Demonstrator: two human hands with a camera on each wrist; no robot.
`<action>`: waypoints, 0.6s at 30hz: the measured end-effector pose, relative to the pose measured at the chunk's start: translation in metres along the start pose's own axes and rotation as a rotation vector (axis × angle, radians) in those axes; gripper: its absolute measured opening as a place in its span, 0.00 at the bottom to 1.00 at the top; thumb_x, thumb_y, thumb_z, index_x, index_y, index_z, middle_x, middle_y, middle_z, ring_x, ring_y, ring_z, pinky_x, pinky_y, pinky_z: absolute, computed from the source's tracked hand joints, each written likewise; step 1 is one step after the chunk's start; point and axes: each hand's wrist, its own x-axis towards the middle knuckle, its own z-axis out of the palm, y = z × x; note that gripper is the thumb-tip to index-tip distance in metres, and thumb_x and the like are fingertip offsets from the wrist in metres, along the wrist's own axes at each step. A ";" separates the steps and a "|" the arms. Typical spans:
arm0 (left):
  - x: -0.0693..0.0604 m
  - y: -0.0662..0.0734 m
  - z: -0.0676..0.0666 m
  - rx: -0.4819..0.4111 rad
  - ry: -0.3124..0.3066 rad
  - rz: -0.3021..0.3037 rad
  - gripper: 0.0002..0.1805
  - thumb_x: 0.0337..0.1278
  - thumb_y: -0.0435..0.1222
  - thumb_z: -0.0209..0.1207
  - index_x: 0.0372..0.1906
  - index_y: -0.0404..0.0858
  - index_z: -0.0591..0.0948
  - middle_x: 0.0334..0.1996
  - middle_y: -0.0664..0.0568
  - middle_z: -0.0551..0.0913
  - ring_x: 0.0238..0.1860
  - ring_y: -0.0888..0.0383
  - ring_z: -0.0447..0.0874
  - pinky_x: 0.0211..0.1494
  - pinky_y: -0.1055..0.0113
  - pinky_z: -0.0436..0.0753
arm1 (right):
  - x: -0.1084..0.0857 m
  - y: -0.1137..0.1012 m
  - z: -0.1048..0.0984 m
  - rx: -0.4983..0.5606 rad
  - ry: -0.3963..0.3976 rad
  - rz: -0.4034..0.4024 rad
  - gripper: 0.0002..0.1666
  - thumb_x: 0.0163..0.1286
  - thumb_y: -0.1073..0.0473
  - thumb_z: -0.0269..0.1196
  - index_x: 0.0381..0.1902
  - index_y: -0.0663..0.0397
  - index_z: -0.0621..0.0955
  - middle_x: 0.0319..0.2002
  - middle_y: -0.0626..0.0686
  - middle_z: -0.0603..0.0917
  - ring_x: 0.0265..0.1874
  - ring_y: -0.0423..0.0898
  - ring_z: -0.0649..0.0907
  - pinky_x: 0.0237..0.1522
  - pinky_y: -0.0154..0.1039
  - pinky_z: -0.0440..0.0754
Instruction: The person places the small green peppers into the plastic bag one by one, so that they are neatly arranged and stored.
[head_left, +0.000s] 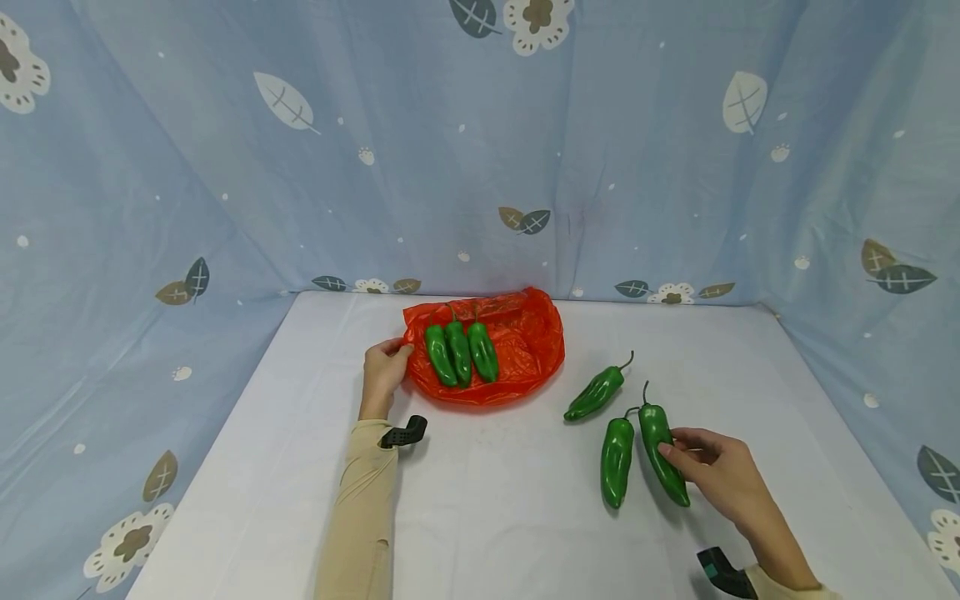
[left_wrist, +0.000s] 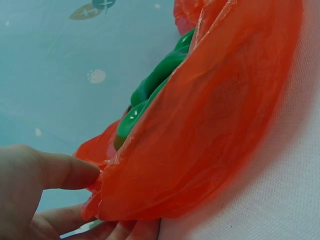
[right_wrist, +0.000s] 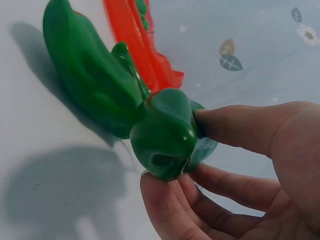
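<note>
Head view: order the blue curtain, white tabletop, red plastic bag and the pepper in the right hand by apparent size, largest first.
1. Blue curtain
2. White tabletop
3. Red plastic bag
4. Pepper in the right hand

Both hands pinching, left arm reaching farther forward than the right.
Left arm (head_left: 362, 512), sleeved to the wrist, extends forward; left hand (head_left: 383, 375) pinches, thumb (left_wrist: 69, 171) opposing the fingers, whose tips are partly hidden, so their exact curl cannot be confirmed. Right forearm (head_left: 776, 533) angles in from lower right, wrist bare; right hand (head_left: 716, 469) pinches, thumb (right_wrist: 240, 124) against curved fingers (right_wrist: 170, 207).
</note>
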 end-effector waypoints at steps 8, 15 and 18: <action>-0.001 0.002 0.000 -0.012 0.004 0.003 0.27 0.74 0.39 0.53 0.72 0.31 0.73 0.70 0.37 0.75 0.66 0.46 0.75 0.70 0.55 0.77 | 0.004 -0.013 -0.004 -0.003 0.020 -0.078 0.35 0.72 0.44 0.67 0.62 0.68 0.80 0.50 0.62 0.87 0.49 0.54 0.87 0.33 0.31 0.83; -0.002 0.003 0.000 -0.011 0.006 0.003 0.27 0.75 0.39 0.53 0.72 0.31 0.73 0.70 0.37 0.75 0.66 0.46 0.75 0.70 0.55 0.77 | 0.009 -0.023 -0.005 -0.003 0.046 -0.134 0.32 0.72 0.44 0.67 0.61 0.66 0.82 0.50 0.62 0.87 0.49 0.54 0.87 0.36 0.31 0.83; -0.002 0.003 0.000 -0.012 0.002 0.002 0.27 0.75 0.39 0.53 0.72 0.31 0.73 0.70 0.37 0.75 0.66 0.46 0.75 0.69 0.56 0.77 | 0.011 -0.028 -0.007 -0.006 0.057 -0.157 0.31 0.73 0.45 0.67 0.61 0.65 0.82 0.50 0.61 0.87 0.48 0.52 0.87 0.37 0.30 0.83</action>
